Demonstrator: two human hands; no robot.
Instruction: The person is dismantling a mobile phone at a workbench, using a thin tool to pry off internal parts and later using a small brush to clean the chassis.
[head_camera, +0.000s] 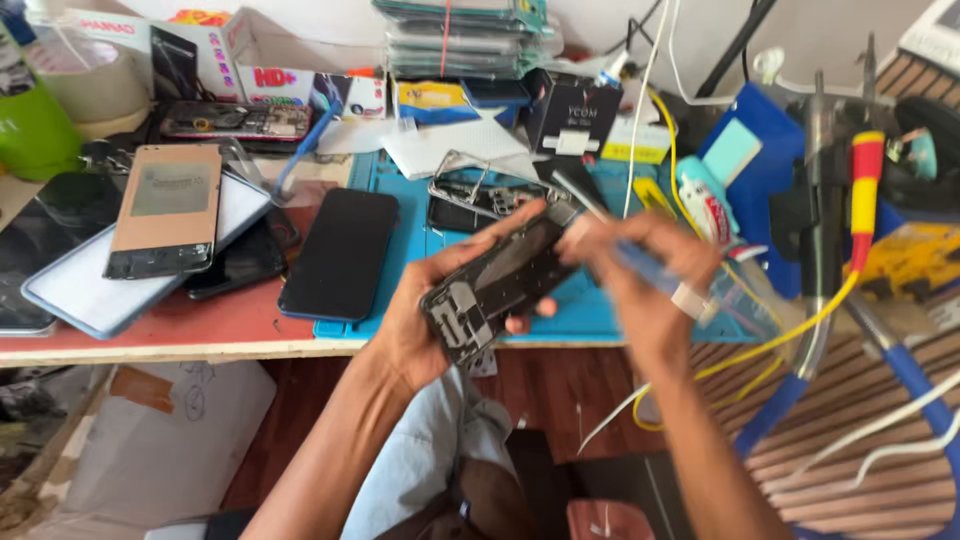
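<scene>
Cluttered repair bench (200, 325), blue mat (590, 310). Left hand (430, 320) grips opened phone chassis (495, 285) above bench edge. Right hand (640, 280) pinches a blue-handled tool (625, 255) at chassis top. Black phone (340, 255) lies nearby.

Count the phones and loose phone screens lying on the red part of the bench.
5, maybe more beneath: black phone by the blue mat, tan-backed panel on white-backed panel, dark phone underneath, black screen far left.
</scene>
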